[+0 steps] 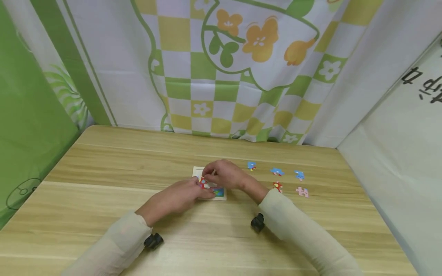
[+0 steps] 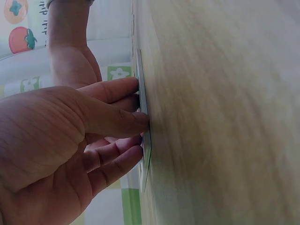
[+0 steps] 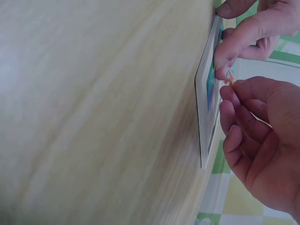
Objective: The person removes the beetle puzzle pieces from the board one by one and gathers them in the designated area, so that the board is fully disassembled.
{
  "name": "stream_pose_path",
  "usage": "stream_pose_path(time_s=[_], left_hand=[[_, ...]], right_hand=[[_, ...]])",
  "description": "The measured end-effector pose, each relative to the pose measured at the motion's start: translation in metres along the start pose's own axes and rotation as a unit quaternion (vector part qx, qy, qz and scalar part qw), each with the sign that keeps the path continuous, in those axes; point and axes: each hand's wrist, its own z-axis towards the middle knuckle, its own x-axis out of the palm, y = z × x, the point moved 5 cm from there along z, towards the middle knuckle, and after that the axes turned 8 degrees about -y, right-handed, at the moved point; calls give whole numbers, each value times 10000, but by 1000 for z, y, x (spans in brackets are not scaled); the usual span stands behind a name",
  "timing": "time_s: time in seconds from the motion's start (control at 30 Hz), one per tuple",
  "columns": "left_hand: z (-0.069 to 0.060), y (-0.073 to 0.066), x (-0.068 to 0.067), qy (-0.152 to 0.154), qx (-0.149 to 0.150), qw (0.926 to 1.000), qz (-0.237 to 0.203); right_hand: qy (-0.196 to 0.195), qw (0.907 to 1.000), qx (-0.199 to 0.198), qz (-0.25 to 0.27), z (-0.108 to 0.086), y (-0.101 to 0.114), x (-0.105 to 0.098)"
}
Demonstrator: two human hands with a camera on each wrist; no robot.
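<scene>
A thin puzzle board (image 1: pixel 222 197) with a pale border and a partly filled coloured picture lies on the table. My left hand (image 1: pixel 183 194) rests on its left part, fingertips touching the surface and thumb (image 2: pixel 136 123) at the board's edge. From the right, my right hand (image 1: pixel 226 175) reaches over the board and pinches a small puzzle piece (image 3: pixel 230 78) between thumb and forefinger, close to the left fingertips. Fingers cover much of the picture and most of that piece.
Several loose puzzle pieces lie right of the board, among them a blue one (image 1: pixel 251 165), a red one (image 1: pixel 277 186) and a pink one (image 1: pixel 302 192). A patterned curtain (image 1: pixel 203 92) hangs behind the wooden table (image 1: pixel 114 165).
</scene>
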Motion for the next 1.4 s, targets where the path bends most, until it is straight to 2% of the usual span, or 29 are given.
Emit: stream_pose_path(time_s=[0.2, 0.43, 0.7, 0.93, 1.2, 1.4], left_hand=[[1, -1, 0, -137, 197, 9996, 113], [1, 0, -1, -249, 209, 9994, 116], [0, 1, -2, -69, -1, 9999, 146], [2, 0, -2, -119, 86, 9997, 171], [2, 1, 0, 10, -71, 9998, 203], [0, 3, -2, 66, -341, 9994, -83]], right_hand=[[-192, 9996, 179, 38, 3, 3, 0], [-196, 9989, 427, -71, 4, 1, 3], [-191, 9984, 532, 25, 5, 2, 4], [-369, 9941, 997, 203, 5, -3, 1], [-492, 9939, 954, 238, 4, -1, -7], [-559, 9930, 984, 338, -3, -5, -11]])
